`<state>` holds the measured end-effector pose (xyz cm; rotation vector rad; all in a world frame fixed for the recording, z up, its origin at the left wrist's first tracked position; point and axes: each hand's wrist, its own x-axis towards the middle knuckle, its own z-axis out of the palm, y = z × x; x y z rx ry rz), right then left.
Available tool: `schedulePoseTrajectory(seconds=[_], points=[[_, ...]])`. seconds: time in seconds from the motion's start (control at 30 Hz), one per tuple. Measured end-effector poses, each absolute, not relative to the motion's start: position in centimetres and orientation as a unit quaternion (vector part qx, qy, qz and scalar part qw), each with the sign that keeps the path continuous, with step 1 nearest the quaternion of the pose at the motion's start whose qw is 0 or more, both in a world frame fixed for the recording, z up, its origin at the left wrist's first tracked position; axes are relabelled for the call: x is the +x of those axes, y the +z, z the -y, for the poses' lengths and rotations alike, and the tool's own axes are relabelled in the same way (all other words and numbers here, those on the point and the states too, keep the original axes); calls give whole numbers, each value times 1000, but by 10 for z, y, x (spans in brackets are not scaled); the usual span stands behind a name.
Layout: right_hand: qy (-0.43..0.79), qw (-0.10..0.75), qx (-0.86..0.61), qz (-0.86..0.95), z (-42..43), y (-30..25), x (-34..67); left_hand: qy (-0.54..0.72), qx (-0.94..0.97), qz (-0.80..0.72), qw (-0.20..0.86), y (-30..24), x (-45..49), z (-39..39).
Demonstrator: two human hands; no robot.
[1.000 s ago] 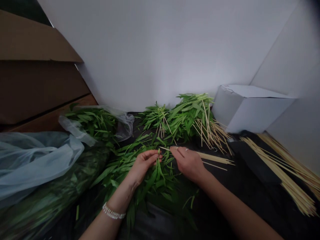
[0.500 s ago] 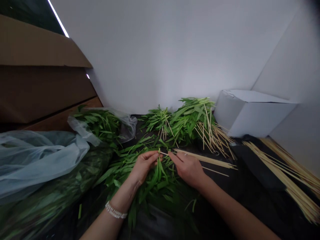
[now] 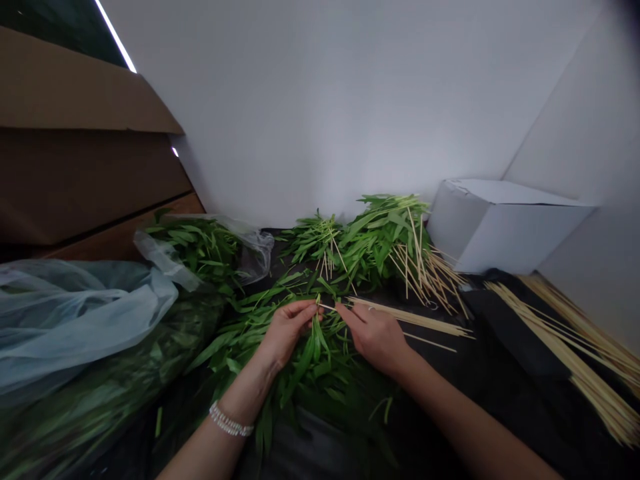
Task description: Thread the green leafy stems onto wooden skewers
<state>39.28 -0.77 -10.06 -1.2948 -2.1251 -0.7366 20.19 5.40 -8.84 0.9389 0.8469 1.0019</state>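
My left hand [image 3: 287,328] pinches the stem ends of a small bunch of green leaves [image 3: 313,353] that hangs toward me over a loose pile of leaves [image 3: 250,327]. My right hand [image 3: 375,333] is closed on a bundle of thin bamboo skewers [image 3: 425,321], whose tips point left at the pinched stems. The two hands nearly touch at the fingertips. A beaded bracelet [image 3: 229,423] circles my left wrist.
Leaves threaded on skewers [image 3: 385,243] are heaped by the wall. A clear bag of leaves [image 3: 205,250] and a pale blue bag [image 3: 75,313] lie left, below brown cardboard boxes [image 3: 75,167]. A white box [image 3: 500,223] and loose skewers [image 3: 575,353] sit right.
The view shifted slightly between the first two frames. Both hands stay together at the leaf stems with only small finger movement; the bunch and skewers keep their places.
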Motion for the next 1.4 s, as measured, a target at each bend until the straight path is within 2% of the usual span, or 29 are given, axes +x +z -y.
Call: schedulePoseTrajectory(seconds=[0.6,0.9,1.4], points=[[-264,267,-492,785,10,-99,387,459,434,-393,668,-92,202,-55],[-271,277,-477,789,10,-103,386,425,432,-394,691,-92,203,-54],[-269,285,-475,788,11,-99,387,464,455,-384,656,-84,201,-50]])
